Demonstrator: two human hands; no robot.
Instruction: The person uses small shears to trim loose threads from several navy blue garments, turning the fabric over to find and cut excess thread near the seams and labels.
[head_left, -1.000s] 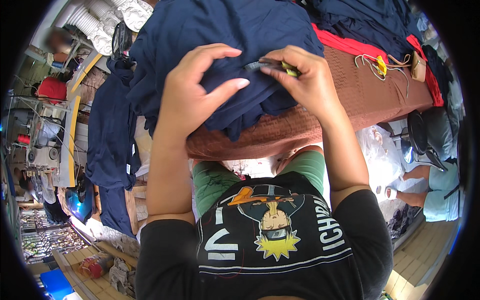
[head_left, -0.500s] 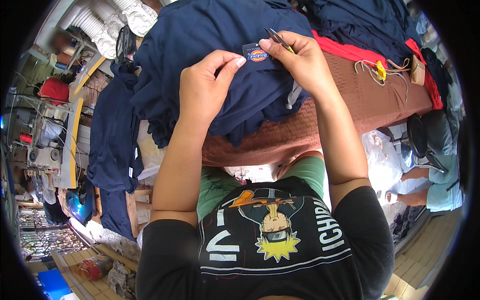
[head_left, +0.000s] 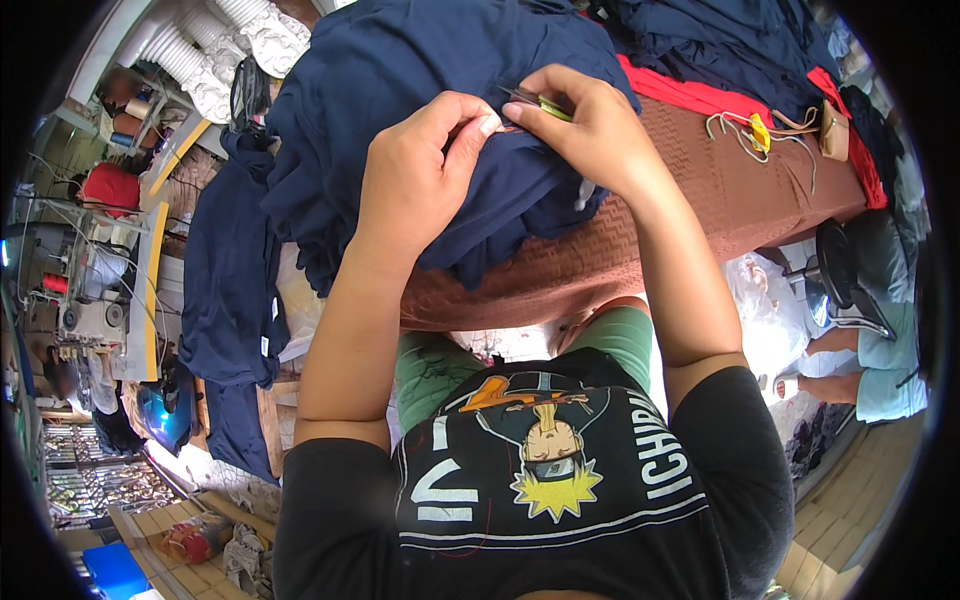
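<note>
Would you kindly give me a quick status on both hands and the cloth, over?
Left hand pinching navy cloth. Right hand holding small snips at cloth. Nothing in the way.

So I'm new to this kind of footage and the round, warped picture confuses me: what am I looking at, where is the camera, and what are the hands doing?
There is no machine here. A person wears a wide fisheye camera on the head, looking down, so straight edges bend. The forearms rise from the bottom edge. The left hand pinches a fold of dark navy blue cloth garment. The right hand holds a small thread snipper with a yellow-green handle against it. The garment pile lies on a table covered in brown woven cloth, with a red fabric strip behind.
</note>
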